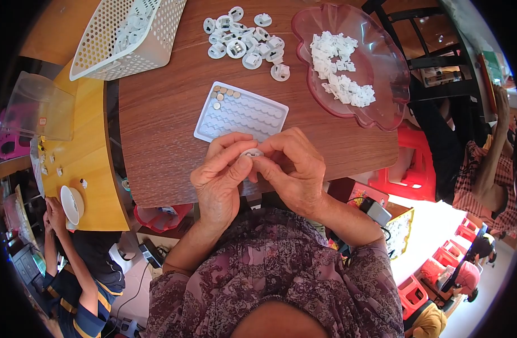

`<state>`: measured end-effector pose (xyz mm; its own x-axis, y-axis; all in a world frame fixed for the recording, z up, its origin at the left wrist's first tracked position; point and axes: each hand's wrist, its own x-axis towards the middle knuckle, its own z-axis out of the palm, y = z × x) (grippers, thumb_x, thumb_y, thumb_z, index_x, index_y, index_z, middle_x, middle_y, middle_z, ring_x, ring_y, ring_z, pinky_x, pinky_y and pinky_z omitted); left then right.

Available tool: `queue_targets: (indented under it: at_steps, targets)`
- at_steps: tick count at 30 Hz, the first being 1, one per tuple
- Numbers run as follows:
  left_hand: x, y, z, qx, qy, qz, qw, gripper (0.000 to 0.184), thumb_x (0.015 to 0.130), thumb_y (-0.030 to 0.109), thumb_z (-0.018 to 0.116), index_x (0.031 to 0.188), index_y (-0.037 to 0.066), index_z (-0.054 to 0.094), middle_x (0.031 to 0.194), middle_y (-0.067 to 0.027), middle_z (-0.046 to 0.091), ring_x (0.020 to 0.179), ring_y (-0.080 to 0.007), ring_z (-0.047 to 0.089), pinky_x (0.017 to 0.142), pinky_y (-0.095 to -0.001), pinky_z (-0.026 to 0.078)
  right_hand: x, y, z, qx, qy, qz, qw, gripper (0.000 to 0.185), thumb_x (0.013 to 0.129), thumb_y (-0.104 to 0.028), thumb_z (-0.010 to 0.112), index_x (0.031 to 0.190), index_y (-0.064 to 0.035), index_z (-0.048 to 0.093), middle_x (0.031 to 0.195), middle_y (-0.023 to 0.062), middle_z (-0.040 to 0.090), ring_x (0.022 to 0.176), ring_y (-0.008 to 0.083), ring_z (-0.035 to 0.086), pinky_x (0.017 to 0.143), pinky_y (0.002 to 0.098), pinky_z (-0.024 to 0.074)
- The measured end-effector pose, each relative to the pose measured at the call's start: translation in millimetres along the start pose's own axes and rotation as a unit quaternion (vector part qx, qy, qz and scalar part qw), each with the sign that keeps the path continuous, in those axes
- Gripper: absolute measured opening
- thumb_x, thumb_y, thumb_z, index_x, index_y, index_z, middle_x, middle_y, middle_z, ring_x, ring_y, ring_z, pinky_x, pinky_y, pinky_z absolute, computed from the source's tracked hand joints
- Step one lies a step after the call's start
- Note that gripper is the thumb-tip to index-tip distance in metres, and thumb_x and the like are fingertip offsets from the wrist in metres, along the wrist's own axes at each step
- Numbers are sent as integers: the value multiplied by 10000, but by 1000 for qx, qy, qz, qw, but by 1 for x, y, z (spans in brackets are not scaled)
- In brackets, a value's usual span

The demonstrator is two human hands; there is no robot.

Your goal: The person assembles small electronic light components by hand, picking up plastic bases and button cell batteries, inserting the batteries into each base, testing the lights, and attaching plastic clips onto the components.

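Note:
A small round white plastic part (251, 152) sits between my two hands, just in front of the table's near edge. My left hand (222, 174) pinches it from the left, thumb on top. From the right, my right hand (295, 169) grips the same part with thumb and forefinger, and the fingers partly hide it. Right beyond my hands lies a white moulded tray (253, 117) with rows of scalloped pockets. Several coin-like metal discs (220, 97) fill its far left corner. Farther back is a loose pile of round white plastic parts (236, 48), some showing metal pieces inside.
A pink translucent petal-edged bowl (391, 84) holds small white plastic pieces (348, 90). At the back left stands a white perforated basket (157, 48) with white parts. On the yellow table (95, 163), another person's hands are near a white bowl (72, 205). Red stools (419, 174) stand at right.

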<state>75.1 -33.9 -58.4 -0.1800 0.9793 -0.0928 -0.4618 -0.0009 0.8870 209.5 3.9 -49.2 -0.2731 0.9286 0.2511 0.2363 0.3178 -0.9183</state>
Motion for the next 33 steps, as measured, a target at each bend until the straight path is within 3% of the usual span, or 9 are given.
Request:
queue_targets:
  at_steps: [1,8,10,13,17,20,22,30,33]
  targets:
    - [0,1,0,16,-3,13,1000,192,848,13,609,1018,-70,639,1131,-122,508,857,-154,541,630,-233,470,-1,0,1,58,0,41,997,157,737,21,715,857,-7,619,839,43,561,665,79,519,528,216,438]
    - [-3,0,-1,1,-7,7,1000,164,846,9,610,984,-73,647,1081,-106,515,890,-155,533,628,-232,464,-2,-1,0,85,1,7,996,114,747,41,703,803,6,610,792,28,568,641,44,539,496,181,379]
    - [-4,-1,-2,3,-1,-2,1000,162,847,11,610,981,-73,647,1073,-104,522,900,-153,530,627,-233,462,-3,-4,3,110,21,58,992,113,707,26,694,758,-25,607,692,37,547,608,109,541,475,230,424]
    - [-5,-2,-4,-22,16,-25,999,158,850,16,609,972,-75,647,1064,-104,528,888,-149,535,607,-220,458,-5,-3,4,116,7,88,989,99,723,3,697,773,-24,615,707,51,564,613,124,548,506,260,434]
    - [1,9,-13,20,8,20,1000,148,851,26,610,951,-77,648,1065,-110,529,793,-138,558,557,-207,454,1,-2,7,90,-12,20,996,96,744,-25,694,805,-20,621,718,81,576,618,184,555,552,311,442]
    - [8,29,-20,81,25,41,996,136,856,28,599,933,-74,647,1060,-116,531,680,-124,566,502,-200,442,14,0,2,2,-28,-99,995,87,780,-6,669,856,-1,626,728,95,577,625,196,563,542,306,426]
    - [25,51,-27,192,35,144,970,147,865,55,585,925,-70,635,1051,-131,535,664,-145,576,466,-191,419,23,0,-3,-66,-1,-105,992,147,736,-1,667,871,-2,609,735,122,578,668,299,549,586,370,440]
    - [158,129,-67,448,84,446,770,153,864,74,602,972,-24,649,978,-85,588,642,-104,574,516,-202,441,63,18,-12,-208,15,-194,959,224,690,52,636,902,-1,584,755,119,534,692,295,505,564,399,409]
    - [204,133,-93,485,95,380,782,157,848,89,619,977,10,662,983,-69,593,677,-115,594,532,-221,453,69,22,-7,-240,13,-194,951,219,687,40,644,893,0,581,746,118,530,701,296,510,563,395,415]
